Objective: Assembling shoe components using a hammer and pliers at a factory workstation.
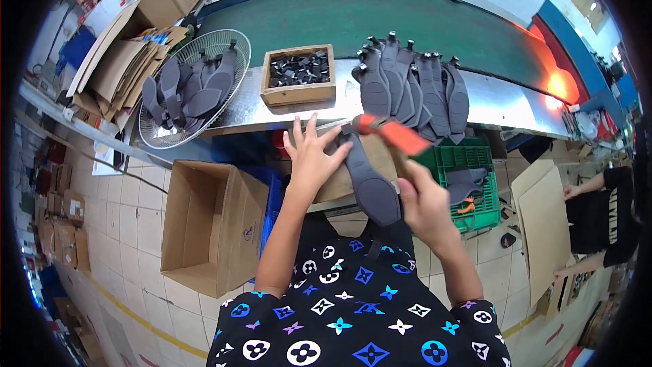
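Observation:
A dark grey shoe sole (372, 187) lies on a wooden block (380, 153) in front of me, its wide end toward my body. My left hand (314, 156) is at its narrow end, thumb and index finger gripping the edge there while the other fingers stretch out. In my closed right hand (426, 207) is a hammer (407, 138) with an orange head, smeared by motion over the block. The hammer's head is close to the narrow end of the sole; whether they touch I cannot tell.
A wooden box (299, 95) of small dark parts, a wire basket (151, 137) of soles and a sole pile (411, 88) are on the metal bench. Beyond runs a green conveyor belt (305, 17). Below are a cardboard box (197, 231) and a green crate (485, 214). A co-worker (614, 211) holds cardboard.

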A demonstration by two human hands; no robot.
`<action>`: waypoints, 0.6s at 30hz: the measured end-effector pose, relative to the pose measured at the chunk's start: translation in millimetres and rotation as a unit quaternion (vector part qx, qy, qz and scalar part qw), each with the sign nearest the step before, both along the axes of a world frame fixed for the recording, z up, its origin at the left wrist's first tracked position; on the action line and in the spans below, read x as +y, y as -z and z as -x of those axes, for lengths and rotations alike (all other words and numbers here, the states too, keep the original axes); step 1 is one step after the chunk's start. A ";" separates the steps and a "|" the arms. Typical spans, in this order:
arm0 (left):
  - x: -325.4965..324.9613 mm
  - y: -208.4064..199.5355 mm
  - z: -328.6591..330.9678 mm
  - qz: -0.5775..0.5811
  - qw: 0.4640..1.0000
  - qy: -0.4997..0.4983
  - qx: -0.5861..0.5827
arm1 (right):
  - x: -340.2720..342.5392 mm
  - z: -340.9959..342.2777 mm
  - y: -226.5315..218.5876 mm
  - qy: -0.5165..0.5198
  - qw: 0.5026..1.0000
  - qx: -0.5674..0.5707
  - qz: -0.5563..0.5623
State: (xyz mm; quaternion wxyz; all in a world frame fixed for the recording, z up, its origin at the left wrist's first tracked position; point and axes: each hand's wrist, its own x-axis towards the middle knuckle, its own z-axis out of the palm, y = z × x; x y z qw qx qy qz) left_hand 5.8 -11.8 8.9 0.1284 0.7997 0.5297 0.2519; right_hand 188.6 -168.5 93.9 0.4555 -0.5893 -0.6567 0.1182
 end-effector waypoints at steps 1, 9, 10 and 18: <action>-0.9 -0.6 2.2 0.005 1.000 0.012 0.003 | -2.6 -0.5 -22.1 0.012 1.000 -0.024 -0.016; 3.5 3.5 8.3 0.045 0.998 0.048 0.003 | 26.0 -0.8 -0.8 -0.009 0.965 -0.216 -0.151; 4.9 2.5 6.2 0.053 0.997 0.046 0.013 | 38.0 6.7 17.3 -0.002 0.980 -0.168 0.107; 4.8 9.4 10.5 0.045 0.998 0.052 -0.006 | 15.5 9.9 -70.9 -0.158 0.886 0.338 -0.274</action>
